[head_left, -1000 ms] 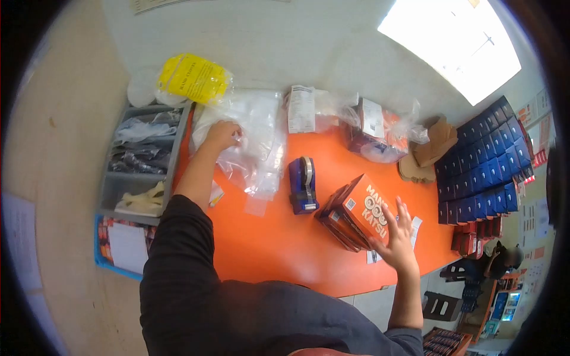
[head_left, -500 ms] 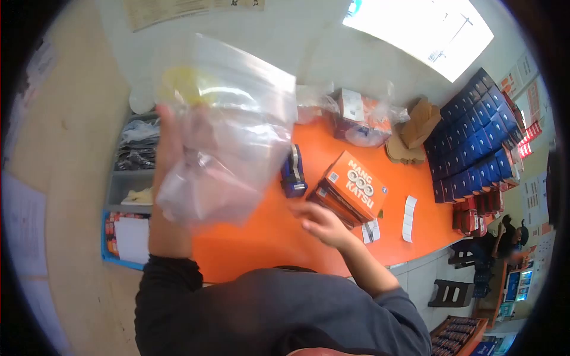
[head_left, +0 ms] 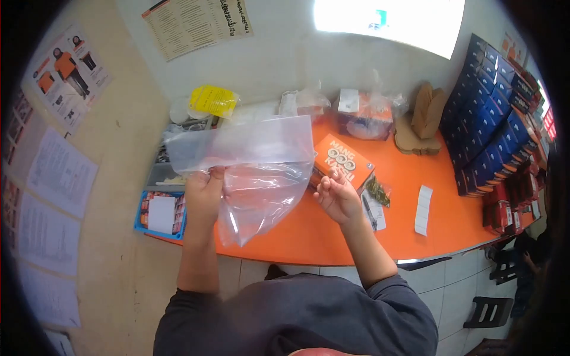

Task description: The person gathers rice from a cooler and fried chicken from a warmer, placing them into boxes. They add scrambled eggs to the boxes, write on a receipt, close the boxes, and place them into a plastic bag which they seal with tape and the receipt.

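Observation:
A clear plastic bag (head_left: 261,172) hangs in the air over the orange table. My left hand (head_left: 205,190) is closed on its left part, the fingers gathering the plastic. To the right, my right hand (head_left: 340,199) is raised palm up with loosely curled fingers apart and nothing visible in them. It is just in front of an orange box (head_left: 340,155) lettered "MANG KATSU", partly covering that box's near side. A small clear packet of green-brown flakes (head_left: 378,193) and a white slip with a pen (head_left: 373,212) lie right of this hand.
Blue boxes (head_left: 493,130) are stacked at the right of the orange table (head_left: 297,237), by red boxes (head_left: 499,207). A paper strip (head_left: 423,210) lies nearer. Along the wall are a bagged box (head_left: 365,115), brown cardboard (head_left: 427,118) and a yellow packet (head_left: 214,101). A blue tray (head_left: 142,216) stands left.
The bag has come down and away from the camera, held by my left hand. My right hand has turned palm up, its fingers curling. The view has shifted, showing more wall at left.

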### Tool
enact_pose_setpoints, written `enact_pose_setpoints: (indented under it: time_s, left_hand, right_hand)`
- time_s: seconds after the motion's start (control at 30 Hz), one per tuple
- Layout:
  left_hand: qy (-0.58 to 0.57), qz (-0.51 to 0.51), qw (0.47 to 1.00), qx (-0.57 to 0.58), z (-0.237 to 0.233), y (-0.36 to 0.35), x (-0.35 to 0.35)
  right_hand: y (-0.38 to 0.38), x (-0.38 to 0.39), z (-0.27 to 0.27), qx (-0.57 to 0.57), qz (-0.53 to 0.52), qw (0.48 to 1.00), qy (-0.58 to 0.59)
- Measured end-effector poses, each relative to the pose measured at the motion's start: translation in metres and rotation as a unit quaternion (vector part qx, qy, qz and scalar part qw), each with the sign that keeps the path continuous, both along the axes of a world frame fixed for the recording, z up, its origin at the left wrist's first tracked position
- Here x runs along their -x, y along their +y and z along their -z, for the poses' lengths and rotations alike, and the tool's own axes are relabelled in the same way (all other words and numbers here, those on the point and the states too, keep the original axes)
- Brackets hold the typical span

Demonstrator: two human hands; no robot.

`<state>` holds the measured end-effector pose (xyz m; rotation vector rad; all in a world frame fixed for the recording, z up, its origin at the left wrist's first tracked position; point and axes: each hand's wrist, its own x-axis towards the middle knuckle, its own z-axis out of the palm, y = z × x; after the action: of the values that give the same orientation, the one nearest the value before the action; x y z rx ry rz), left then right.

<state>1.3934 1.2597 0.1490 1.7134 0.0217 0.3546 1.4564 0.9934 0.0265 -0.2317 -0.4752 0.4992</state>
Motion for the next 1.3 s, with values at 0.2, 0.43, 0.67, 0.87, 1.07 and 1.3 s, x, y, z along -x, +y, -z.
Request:
enact_pose_setpoints:
  time_s: [0.2, 0.43, 0.67, 0.87, 1.07, 1.3]
  left_hand:
    - [0.065, 0.130, 0.987, -0.061, 0.048, -0.080, 0.040]
    - [-0.175, -0.076, 0.936, -0.295, 0.076, -0.101, 0.049]
    - [0.025, -0.140, 0.988, -0.061, -0.006, -0.022, 0.073]
    - [0.088, -0.214, 0.904, -0.360, 0.043, 0.006, 0.080]
    - [0.043, -0.070, 0.965, -0.249, 0.085, -0.049, 0.106]
    - [0.193, 0.082, 0.977, -0.028, 0.104, -0.120, 0.113]
  right_hand:
    - [0.025, 0.059, -0.006, 0.176, -0.038, 0.983, 0.034]
    - [0.026, 0.078, -0.021, 0.348, 0.070, 0.930, -0.098]
    - [-0.062, 0.045, 0.001, 0.240, 0.029, 0.970, 0.027]
    - [-0.067, 0.072, 0.003, 0.421, 0.045, 0.902, -0.088]
    - [-0.051, 0.091, -0.006, 0.484, 0.083, 0.870, -0.046]
    - [-0.021, 0.116, 0.006, 0.562, 0.078, 0.809, -0.152]
